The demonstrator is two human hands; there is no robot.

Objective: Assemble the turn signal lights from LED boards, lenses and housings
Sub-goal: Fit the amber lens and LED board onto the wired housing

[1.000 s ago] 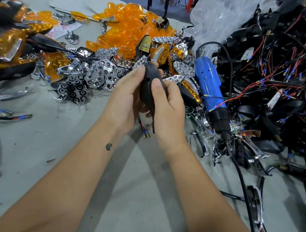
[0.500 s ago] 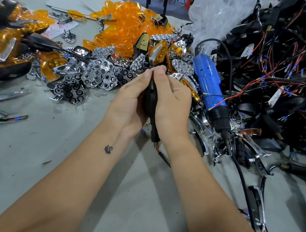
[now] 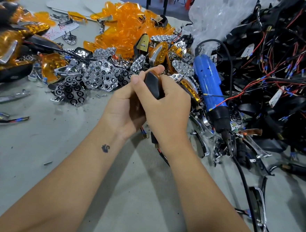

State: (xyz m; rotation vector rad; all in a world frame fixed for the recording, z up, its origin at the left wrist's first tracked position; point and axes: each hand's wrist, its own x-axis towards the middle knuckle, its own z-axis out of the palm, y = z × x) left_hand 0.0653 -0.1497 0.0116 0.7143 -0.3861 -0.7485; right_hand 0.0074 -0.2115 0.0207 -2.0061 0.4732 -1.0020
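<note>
Black plastic housing sits between both hands, held up over the grey table, just in front of the parts heap. A thin amber lens edge shows at its top. Right hand wraps over the housing from the right, fingers curled round it, fingertips at the top edge. Left hand cups it from the left and below, thumb pressed up along the housing's side. Versus half a second ago: the housing is turned so its broad black back faces the camera, where only a narrow edge showed before; the right fingers now curl round the far side instead of meeting the left thumb at the tip. Red and black lead wires hang below the wrists. Behind: chrome reflectors, orange lens pile. Blue electric screwdriver lies just right of the hands, wire harness heap beyond it.
</note>
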